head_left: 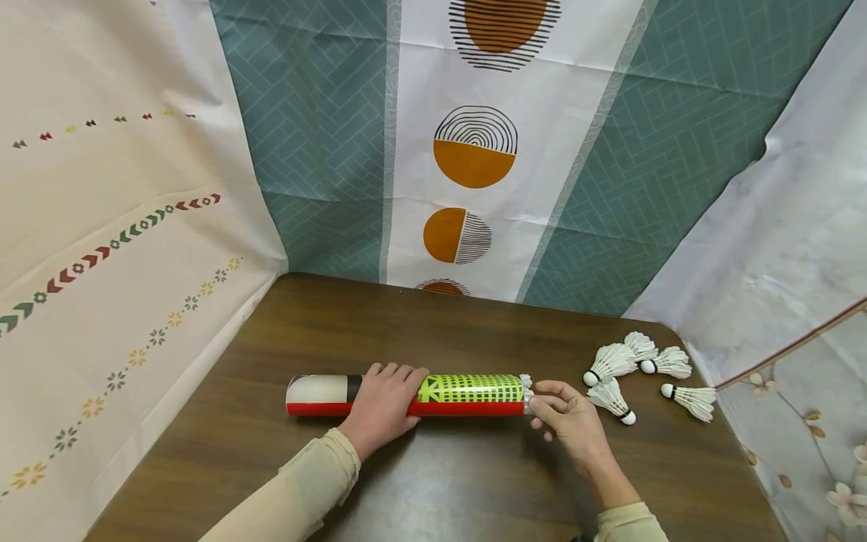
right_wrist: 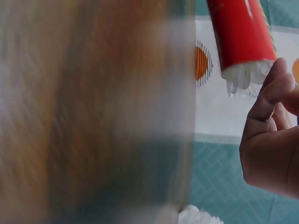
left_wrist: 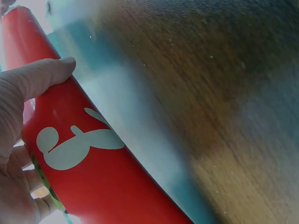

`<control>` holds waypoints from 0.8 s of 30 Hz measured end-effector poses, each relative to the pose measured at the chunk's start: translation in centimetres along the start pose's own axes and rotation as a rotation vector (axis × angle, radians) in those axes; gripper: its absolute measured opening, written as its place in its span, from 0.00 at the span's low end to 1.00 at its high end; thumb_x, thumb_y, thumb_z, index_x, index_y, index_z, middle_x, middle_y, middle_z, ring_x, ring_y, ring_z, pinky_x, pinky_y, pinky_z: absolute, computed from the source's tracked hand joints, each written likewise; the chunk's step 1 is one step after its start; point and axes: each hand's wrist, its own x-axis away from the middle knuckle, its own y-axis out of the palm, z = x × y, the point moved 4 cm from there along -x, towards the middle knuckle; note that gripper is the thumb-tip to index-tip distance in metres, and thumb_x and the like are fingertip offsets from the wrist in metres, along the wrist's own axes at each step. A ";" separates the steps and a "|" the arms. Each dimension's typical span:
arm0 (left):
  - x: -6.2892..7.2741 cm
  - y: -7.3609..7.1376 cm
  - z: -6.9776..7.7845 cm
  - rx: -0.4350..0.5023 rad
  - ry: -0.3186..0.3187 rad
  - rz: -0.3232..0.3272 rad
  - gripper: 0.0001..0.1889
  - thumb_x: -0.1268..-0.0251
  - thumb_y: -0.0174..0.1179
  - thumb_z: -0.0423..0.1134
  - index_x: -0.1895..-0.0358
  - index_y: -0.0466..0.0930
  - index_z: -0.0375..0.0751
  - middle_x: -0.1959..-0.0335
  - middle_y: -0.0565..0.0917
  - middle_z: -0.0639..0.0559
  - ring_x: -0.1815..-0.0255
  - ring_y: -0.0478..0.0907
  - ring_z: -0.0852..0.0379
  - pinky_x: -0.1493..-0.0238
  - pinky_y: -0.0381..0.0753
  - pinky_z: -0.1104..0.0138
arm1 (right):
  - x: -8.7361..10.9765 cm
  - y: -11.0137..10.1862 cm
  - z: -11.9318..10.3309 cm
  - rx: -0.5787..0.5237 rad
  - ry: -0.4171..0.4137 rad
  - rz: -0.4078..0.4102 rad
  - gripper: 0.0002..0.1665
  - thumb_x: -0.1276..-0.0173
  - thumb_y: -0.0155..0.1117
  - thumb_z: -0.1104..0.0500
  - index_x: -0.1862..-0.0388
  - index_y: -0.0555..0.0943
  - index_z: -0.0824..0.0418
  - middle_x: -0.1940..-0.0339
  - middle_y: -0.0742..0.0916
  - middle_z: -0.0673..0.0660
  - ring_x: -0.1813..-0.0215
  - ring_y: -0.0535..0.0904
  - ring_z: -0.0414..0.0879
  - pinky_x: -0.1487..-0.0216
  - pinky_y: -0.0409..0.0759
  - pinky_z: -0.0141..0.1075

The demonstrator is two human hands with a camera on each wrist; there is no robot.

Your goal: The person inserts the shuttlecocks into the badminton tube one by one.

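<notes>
From my remote seat I am seeing a wood-grained table (head_left: 467,331) spreading under and around the shuttlecock tube (head_left: 467,393), which is lying on its side, probably so that its mouth is facing the right hand. The left hand (head_left: 384,403) is gripping the tube near its middle, fingers draping over the top and thumb pressing the red near side, I judge to stop it rolling or sliding. The right hand (head_left: 572,421) is curling just beside the tube's right end, thumb and forefinger standing narrowly apart at the mouth. Five loose shuttlecocks (head_left: 612,364) are lying farther right of the tube, apparently set aside to leave that end reachable. White feathers (right_wrist: 243,77) are poking slightly from the tube's mouth; whether the fingertips are pinching them or merely touching, I cannot tell.
</notes>
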 end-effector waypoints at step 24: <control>0.2 -0.3 -0.2 -0.006 -0.004 0.003 0.39 0.52 0.86 0.52 0.35 0.80 0.49 0.44 0.89 0.50 0.45 0.85 0.48 0.40 0.80 0.50 | 0.4 1.7 0.9 -0.025 0.035 -0.070 0.26 0.24 0.70 0.63 0.34 0.72 0.68 0.62 0.92 0.44 0.72 0.82 0.40 0.73 0.77 0.30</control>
